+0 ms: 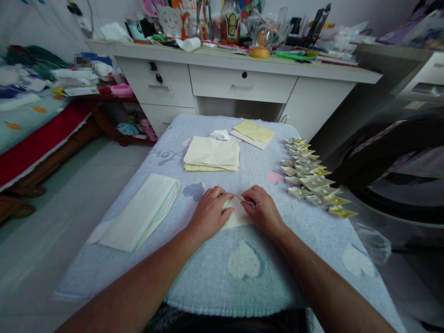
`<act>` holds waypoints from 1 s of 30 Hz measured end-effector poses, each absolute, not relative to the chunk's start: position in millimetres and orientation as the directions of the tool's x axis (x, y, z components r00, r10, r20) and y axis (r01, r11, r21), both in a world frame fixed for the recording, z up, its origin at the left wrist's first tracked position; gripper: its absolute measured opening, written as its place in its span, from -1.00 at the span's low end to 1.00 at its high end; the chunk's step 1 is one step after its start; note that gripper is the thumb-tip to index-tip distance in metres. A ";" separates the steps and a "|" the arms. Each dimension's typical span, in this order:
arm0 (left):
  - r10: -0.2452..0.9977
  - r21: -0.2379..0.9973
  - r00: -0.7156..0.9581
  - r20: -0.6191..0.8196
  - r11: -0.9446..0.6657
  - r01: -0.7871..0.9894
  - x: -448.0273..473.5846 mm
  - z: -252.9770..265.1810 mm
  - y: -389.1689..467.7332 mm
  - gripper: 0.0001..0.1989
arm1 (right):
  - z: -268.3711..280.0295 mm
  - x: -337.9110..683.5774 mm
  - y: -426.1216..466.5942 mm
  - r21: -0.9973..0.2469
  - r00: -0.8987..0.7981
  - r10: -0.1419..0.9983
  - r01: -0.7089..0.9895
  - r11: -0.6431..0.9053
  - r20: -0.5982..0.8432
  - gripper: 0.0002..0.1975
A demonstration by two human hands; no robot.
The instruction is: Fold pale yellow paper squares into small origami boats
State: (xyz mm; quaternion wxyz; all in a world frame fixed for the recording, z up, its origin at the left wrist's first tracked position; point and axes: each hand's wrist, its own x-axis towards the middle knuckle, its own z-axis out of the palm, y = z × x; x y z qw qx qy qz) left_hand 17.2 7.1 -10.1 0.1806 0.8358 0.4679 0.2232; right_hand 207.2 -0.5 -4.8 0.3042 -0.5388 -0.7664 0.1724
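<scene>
A cream sheet of paper [238, 216] lies on the cloth-covered table between my hands, its far edge raised in a fold. My left hand [212, 210] grips the sheet's left side, thumb on top. On the right side, my right hand [262, 207] pinches the folded edge between thumb and fingers. Just beyond them rests a stack of creased cream and yellow paper [212, 151]. Rows of small folded paper boats [310, 178] stand at the table's right side. A thick folded bundle of pale paper [142, 212] lies to the left.
Yellow and white sheets [255, 132] and a crumpled white paper [220, 134] sit near the table's far end. Behind stands a white desk [239, 85] crowded with jars and stationery. A bed [38, 120] is at left, a front-loading washing machine [421, 88] at right.
</scene>
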 end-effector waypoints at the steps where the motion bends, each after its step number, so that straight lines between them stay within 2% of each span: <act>1: 0.864 0.511 0.461 0.204 -0.496 0.702 17.3 -10.7 7.3 -0.66 | -5.0 207.4 -0.9 -0.591 -0.254 0.926 0.714 0.375 0.281 -0.87; 12: 0.867 0.506 0.454 0.205 -0.491 0.709 16.5 -13.2 9.6 -0.63 | -4.8 212.2 -2.9 -0.456 -0.392 0.883 0.756 0.469 0.257 -0.67; 24: 0.870 0.532 0.456 0.187 -0.480 0.698 15.4 -12.7 10.0 -0.63 | -3.8 211.8 -4.1 -0.307 -0.472 0.839 0.784 0.540 0.272 -0.69; 30: 0.868 0.537 0.462 0.181 -0.480 0.693 14.7 -12.0 10.0 -0.60 | -4.1 210.3 -4.6 -0.278 -0.475 0.840 0.797 0.537 0.262 -0.71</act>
